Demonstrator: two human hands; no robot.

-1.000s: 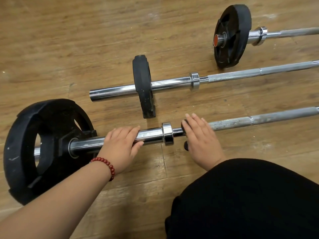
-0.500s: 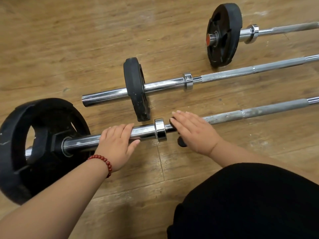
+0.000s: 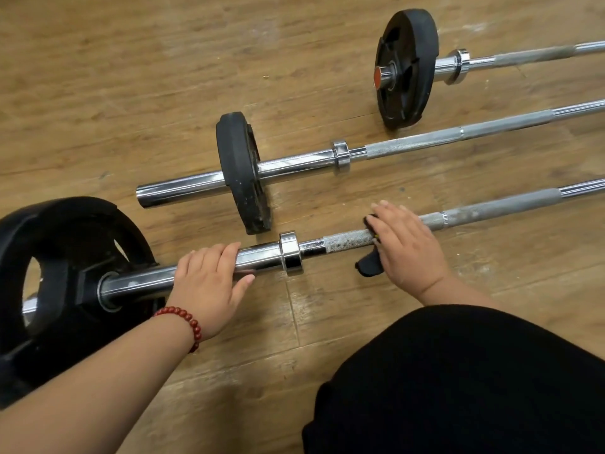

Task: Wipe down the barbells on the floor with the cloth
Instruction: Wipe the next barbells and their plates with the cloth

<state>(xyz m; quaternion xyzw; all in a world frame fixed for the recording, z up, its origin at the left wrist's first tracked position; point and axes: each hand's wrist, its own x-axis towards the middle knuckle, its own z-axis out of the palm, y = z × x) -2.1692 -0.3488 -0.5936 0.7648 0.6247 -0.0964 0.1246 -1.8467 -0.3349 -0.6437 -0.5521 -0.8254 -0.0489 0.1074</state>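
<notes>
wood floor (image 3: 131, 93) had three barbells lying side by side on it, and the person was working on the near barbell (image 3: 347, 239), the one closest to their knee. left hand (image 3: 209, 280), with a red bead bracelet (image 3: 183, 317) on the wrist, was curled over the shiny sleeve between the big plate (image 3: 65, 257) and the collar (image 3: 289, 253), i'd guess to stop the bar rolling. right hand (image 3: 406, 247) was well apart from it, on the other side of the collar. its fingers lay fairly flat, pressing the black cloth (image 3: 368, 268) onto the rough grip section, with a bit of cloth poking past the fingertips and a flap hanging under the palm. couldn't see the thumb, so no idea if it hooked under the bar. my read: mid-wipe on the shaft, early in the job, since neither hand was on the middle barbell (image 3: 409, 144) or the far barbell (image 3: 523, 57). next move probably called for sliding the cloth along toward the right end with steady pressure, maybe turning the bar to reach the underside. that grainy knurl looked likely to snag the cloth.
</notes>
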